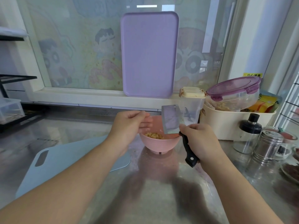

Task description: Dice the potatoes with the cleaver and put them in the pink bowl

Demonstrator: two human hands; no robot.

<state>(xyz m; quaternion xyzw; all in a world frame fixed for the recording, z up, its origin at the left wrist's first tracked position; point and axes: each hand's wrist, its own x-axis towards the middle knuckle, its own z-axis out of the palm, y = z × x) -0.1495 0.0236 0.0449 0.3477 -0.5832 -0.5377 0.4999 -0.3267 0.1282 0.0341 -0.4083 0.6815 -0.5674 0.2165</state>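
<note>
Head view of a steel counter (153, 191) beneath a window. The right hand (200, 143) is gripping the black handle of the cleaver (171, 122), fingers wrapped round it, and is holding the blade upright with its flat face turned toward the camera and its lower edge hanging just over the right rim of the pink bowl (159, 143). The left hand (129, 125) is hovering over the left rim of the bowl, palm turned toward the blade; its fingers are lying relaxed and nearly straight, the thumb above them, and it is holding nothing. The diced potatoes (154, 136) are lying as small yellow cubes inside the bowl (only part of the heap is showing past the hand and blade). The bowl is standing on the counter, just beyond the right corner of a pale blue cutting board (68, 162), which is lying flat at left with its handle slot toward the camera. A purple tray (148, 54) is leaning upright against the window behind the bowl. To the right, a clear jug with a cream lid (192, 102) is standing beside a cream basket (234, 125) that is carrying a round container with a purple lid (234, 92). A dark-capped glass bottle (247, 133) and a steel shaker (268, 146) are standing near the right edge.
</note>
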